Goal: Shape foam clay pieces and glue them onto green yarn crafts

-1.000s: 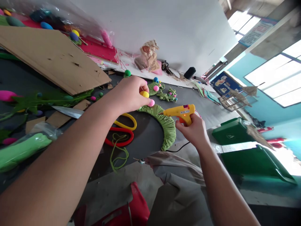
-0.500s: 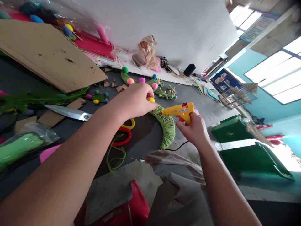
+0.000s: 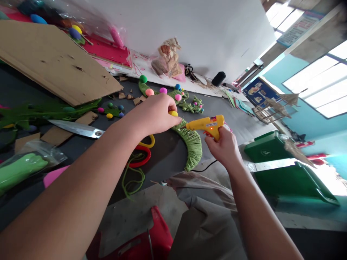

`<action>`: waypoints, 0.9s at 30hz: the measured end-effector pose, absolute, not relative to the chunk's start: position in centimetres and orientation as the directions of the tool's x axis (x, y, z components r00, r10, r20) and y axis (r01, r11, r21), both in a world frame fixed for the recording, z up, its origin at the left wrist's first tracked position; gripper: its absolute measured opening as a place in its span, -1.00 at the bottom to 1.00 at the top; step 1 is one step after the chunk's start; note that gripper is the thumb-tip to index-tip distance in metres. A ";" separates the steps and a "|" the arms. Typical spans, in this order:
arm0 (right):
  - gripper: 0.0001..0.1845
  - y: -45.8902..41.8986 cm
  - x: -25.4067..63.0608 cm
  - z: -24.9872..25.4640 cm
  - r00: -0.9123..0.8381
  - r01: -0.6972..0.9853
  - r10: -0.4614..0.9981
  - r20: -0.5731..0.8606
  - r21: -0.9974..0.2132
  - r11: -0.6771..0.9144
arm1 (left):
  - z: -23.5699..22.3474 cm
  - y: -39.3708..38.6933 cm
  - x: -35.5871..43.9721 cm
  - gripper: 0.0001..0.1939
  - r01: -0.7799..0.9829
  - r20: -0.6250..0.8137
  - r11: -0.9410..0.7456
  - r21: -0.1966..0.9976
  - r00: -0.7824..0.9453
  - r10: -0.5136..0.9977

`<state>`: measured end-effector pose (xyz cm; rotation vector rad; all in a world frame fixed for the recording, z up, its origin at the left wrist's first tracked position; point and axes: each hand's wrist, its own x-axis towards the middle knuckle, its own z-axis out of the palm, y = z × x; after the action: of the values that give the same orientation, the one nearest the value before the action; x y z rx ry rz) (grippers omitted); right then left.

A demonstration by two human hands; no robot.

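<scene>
My left hand (image 3: 154, 115) is closed in a pinch on a small yellow ball (image 3: 173, 113), held right at the top of a green yarn-wrapped ring (image 3: 193, 144) lying on the dark table. My right hand (image 3: 223, 146) grips a yellow hot glue gun (image 3: 206, 124) with its red light on. The gun's nozzle points left at the ring, just beside the yellow ball. A black cord runs from the gun down off the table edge.
Large scissors (image 3: 78, 129) with yellow and red handles lie left of the ring, beside green string (image 3: 134, 178). A cardboard sheet (image 3: 54, 65), coloured balls (image 3: 162, 90), green felt pieces and a bagged green item (image 3: 18, 169) surround them. Green bins (image 3: 271, 148) stand right; a red chair (image 3: 154, 238) below.
My left hand has come down with the yellow ball onto the top of the green ring; the pink ball seen under it is out of sight. The glue gun nozzle has closed in beside it.
</scene>
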<state>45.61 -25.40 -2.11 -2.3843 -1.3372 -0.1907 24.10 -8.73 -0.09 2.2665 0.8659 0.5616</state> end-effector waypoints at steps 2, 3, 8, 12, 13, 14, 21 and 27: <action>-0.77 -25.3 45.6 -2.1 0.535 0.842 0.786 0.310 -0.268 -0.467 | -0.1 -8.7 24.1 -0.79 0.415 0.179 -0.588 0.694 0.692 0.700; -0.77 -25.3 45.6 -2.1 0.535 0.843 0.786 0.311 -0.264 -0.469 | -0.1 -8.6 24.1 -0.79 0.407 0.189 -0.594 0.694 0.692 0.696; -0.78 -25.6 45.6 -2.0 0.531 0.846 0.790 0.307 -0.238 -0.476 | -0.2 -8.6 24.0 -0.78 0.423 0.176 -0.585 0.692 0.687 0.705; -0.78 -26.0 45.4 -1.6 0.537 0.844 0.783 0.315 -0.216 -0.492 | -0.1 -8.6 23.9 -0.79 0.434 0.156 -0.573 0.695 0.687 0.710; -0.77 -26.1 45.3 -1.5 0.534 0.846 0.785 0.313 -0.206 -0.492 | -0.2 -8.6 23.9 -0.79 0.436 0.153 -0.572 0.695 0.688 0.709; -0.76 -26.2 45.2 -1.3 0.529 0.848 0.790 0.309 -0.194 -0.492 | -0.2 -8.5 23.9 -0.78 0.438 0.150 -0.572 0.693 0.689 0.709; -0.50 -26.7 45.8 -0.9 0.610 0.791 0.726 0.316 -0.301 -0.533 | -0.4 -8.5 24.0 -0.80 0.442 0.162 -0.591 0.675 0.692 0.703; -0.44 -26.6 47.4 -1.8 0.691 0.691 0.672 0.266 -0.517 -0.506 | -0.8 -9.5 24.9 -0.64 0.375 0.200 -0.639 0.671 0.738 0.644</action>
<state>47.41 -26.58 -1.82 -2.2974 -1.0401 -0.0409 24.94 -9.51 -0.82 2.3216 0.7655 0.5711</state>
